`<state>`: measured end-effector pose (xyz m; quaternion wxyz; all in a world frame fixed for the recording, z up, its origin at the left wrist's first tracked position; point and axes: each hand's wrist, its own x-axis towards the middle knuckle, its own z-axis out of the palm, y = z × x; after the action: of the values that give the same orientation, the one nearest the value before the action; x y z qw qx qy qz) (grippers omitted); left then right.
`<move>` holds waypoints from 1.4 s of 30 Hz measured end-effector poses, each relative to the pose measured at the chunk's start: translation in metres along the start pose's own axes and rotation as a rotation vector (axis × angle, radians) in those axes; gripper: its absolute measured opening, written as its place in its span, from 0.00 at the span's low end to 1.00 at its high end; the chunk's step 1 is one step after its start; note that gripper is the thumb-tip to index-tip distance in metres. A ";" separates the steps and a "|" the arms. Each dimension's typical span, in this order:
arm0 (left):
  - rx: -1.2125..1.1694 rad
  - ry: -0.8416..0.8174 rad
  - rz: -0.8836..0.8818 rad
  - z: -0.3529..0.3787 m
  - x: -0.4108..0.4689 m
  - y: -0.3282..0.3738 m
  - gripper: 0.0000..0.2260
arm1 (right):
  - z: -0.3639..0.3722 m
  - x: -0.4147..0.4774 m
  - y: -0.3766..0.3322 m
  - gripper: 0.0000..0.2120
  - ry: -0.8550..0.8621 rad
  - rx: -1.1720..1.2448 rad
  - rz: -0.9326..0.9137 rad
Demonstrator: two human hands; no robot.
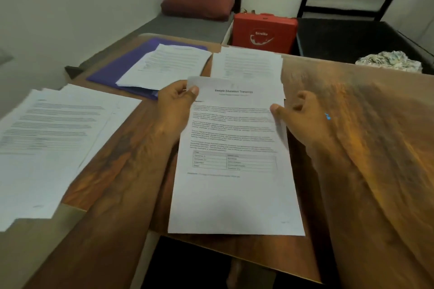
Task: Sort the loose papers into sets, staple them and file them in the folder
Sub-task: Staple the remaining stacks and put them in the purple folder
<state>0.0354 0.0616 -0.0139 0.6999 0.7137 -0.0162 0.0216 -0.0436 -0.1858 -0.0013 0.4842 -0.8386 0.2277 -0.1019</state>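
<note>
We hold printed papers [234, 183] at frame centre over the wooden desk [352, 112]: left hand [178, 103] pinches their top corner, right hand [303, 117] grips their right edge. The purple folder [110, 70] lies upper left; bed [183, 26] behind.

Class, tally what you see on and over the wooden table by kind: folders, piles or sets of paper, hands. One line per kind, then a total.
Folders: 1 (purple folder)
Piles or sets of paper: 4 (held set, left pile, pile on the folder, far pile)
Hands: 2 (left hand, right hand)
Total: 7
</note>
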 end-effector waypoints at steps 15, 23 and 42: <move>0.066 -0.151 -0.377 -0.094 0.021 0.029 0.09 | 0.097 0.026 -0.058 0.05 -0.195 0.530 0.131; 0.236 0.137 -0.253 -0.119 0.087 0.028 0.08 | 0.156 0.111 -0.124 0.03 -0.128 0.480 0.092; 1.186 0.383 0.049 -0.122 0.159 0.010 0.17 | 0.184 0.161 -0.114 0.09 0.066 -0.056 -0.126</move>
<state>0.1924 0.1843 0.0066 0.1742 0.9638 0.1080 0.1703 0.2020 -0.0739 -0.0053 0.4455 -0.8606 0.1929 -0.1535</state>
